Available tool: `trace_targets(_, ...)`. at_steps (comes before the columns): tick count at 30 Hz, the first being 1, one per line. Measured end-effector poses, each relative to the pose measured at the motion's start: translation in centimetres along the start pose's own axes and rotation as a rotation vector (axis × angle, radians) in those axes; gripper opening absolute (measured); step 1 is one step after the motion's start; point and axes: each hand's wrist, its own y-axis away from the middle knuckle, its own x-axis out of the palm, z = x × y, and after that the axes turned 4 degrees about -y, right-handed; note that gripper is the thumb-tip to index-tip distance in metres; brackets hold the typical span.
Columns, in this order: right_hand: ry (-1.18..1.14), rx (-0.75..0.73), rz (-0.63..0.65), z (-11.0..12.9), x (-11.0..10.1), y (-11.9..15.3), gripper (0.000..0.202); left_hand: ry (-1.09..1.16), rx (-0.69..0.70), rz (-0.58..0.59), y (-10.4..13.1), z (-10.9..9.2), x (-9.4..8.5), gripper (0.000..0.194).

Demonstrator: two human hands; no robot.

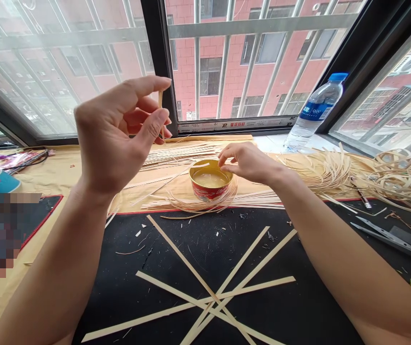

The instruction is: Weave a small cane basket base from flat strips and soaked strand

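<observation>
My left hand (115, 134) is raised in front of the window, with a thin bamboo strip (160, 99) held upright between thumb and forefinger. My right hand (250, 160) hovers at the right rim of a round red and gold tin (208, 192). Its fingers are curved and apart, with nothing visible between them. Cloudy liquid (209, 179) fills part of the tin, and a pale strip lies over its rim. Below, several flat bamboo strips (263, 286) cross one another like a star on the black mat (126, 292).
Bundles of thin strips (182, 155) lie behind and around the tin. Coiled strips (388, 177), scissors (388, 235) and a brush (363, 196) are at the right. A water bottle (315, 112) leans by the window. A blue tub (0, 182) stands at the left.
</observation>
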Motion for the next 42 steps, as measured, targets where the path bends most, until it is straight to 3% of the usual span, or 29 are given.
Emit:
trace_targets(6, -0.024, -0.001, -0.039, 0.2, 0.0, 0.1, 0.022, 0.007, -0.01, 0.0, -0.1, -0.3, 0.0, 0.025)
trace_targets(13, -0.027, 0.028, 0.017, 0.4, -0.4, 0.1, 0.02, 0.051, -0.063, 0.018, -0.3, -0.3, -0.1, 0.024)
trace_targets(16, 0.117, 0.17, -0.026, 0.1, -1.2, 0.3, 0.026, 0.019, -0.08, -0.058, -0.4, -0.4, -0.2, 0.021)
trace_targets(18, 0.224, 0.296, 0.044, -0.4, -1.7, 0.5, 0.027, 0.006, -0.073, -0.081, -0.3, -0.4, -0.2, 0.021)
trace_targets(20, 0.234, 0.351, 0.198, -1.0, -2.0, 0.6, 0.029, 0.02, -0.072, -0.063, -0.3, -0.5, -0.1, 0.023)
trace_targets(24, 0.108, 0.301, 0.437, -2.2, -1.5, 0.7, 0.043, 0.044, -0.067, -0.025, -0.1, -0.4, 0.2, 0.027)
trace_targets(28, 0.089, 0.28, 0.493, -3.0, -0.1, 0.3, 0.046, 0.047, -0.065, -0.017, 0.0, -0.3, 0.3, 0.026)
trace_targets(33, 0.076, 0.273, 0.544, -3.6, 1.1, -0.1, 0.029, 0.046, -0.026, 0.024, -0.1, 0.2, 0.5, 0.027)
trace_targets(42, -0.008, 0.228, 0.65, -3.3, -1.1, 0.5, 0.019, 0.024, 0.02, 0.044, 0.1, 0.6, 0.5, 0.029)
